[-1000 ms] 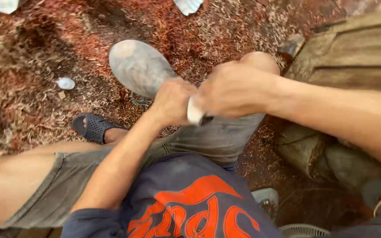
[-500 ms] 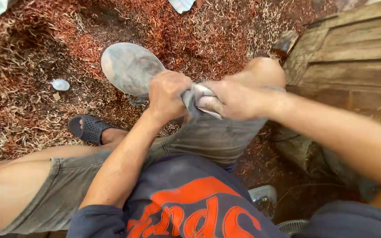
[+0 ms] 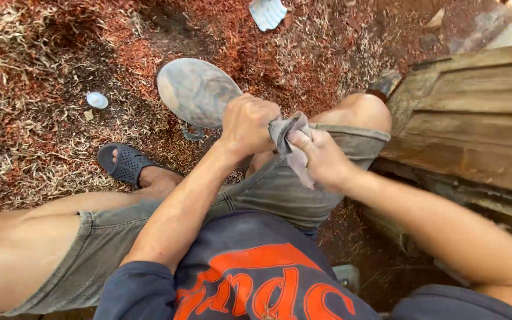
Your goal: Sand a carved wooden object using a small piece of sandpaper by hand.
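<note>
At ten o'clock a small white cap [image 3: 96,99] lies in the wood shavings [image 3: 25,136]. The grey oval paddle [image 3: 197,92] juts from the left hand [image 3: 247,123], fist wrapped tight round its handle. The right hand [image 3: 321,157] pinches a grey cloth [image 3: 294,139] against that handle, over the knee. Good form here, one judges: steady fist, firm rubbing strokes along the shaft.

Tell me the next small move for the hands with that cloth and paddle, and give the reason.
Probably slide the right hand with the cloth up onto the paddle's blade. The left hand grips the paddle at its neck, the cloth is bunched just behind that grip, and the grey blade looks dusty and is not covered by the cloth.
</note>
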